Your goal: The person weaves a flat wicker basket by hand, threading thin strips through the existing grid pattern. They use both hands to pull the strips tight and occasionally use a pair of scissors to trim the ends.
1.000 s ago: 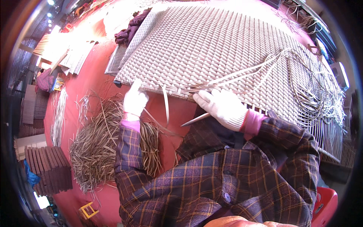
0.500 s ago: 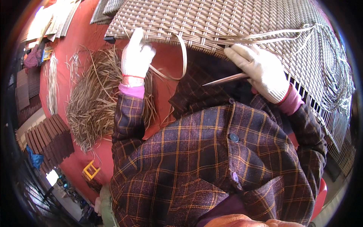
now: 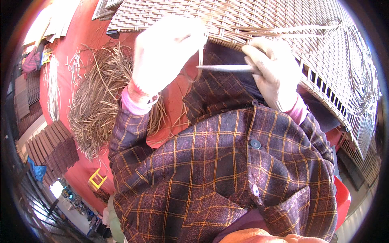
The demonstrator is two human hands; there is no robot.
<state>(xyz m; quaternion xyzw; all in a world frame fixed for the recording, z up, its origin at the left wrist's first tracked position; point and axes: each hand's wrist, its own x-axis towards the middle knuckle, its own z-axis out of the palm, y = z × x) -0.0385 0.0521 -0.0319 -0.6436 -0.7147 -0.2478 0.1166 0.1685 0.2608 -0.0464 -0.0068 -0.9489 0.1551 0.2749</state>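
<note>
The right hand (image 3: 273,73), in a white knitted glove, is closed around a pale, tapered tool (image 3: 227,69) whose point reaches leftward toward the other hand. The left hand (image 3: 170,50), also gloved in white, is raised at the near edge of the woven panel with its fingers curled inward; a thin strand (image 3: 200,60) hangs just by its fingertips, but glare washes out the glove and I cannot tell whether they are pinching it. The woven panel (image 3: 251,16) lies just beyond both hands, with the right hand's fingertips close against its border. Loose light strands (image 3: 308,30) stretch across its weave, and to the right a tangle of long strands (image 3: 360,69) spreads over the panel. Below the left hand, beside the sleeve of the plaid jacket (image 3: 227,162), a thick bundle of brown strips (image 3: 97,101) lies on the red surface (image 3: 168,123). Further left are a slimmer pale bundle (image 3: 52,87) and a stack of brown slats (image 3: 52,146) with a blue bag (image 3: 37,169) next to it. Nearer the wearer is a small yellow frame (image 3: 97,179); a red seat (image 3: 342,198) shows at lower right.
</note>
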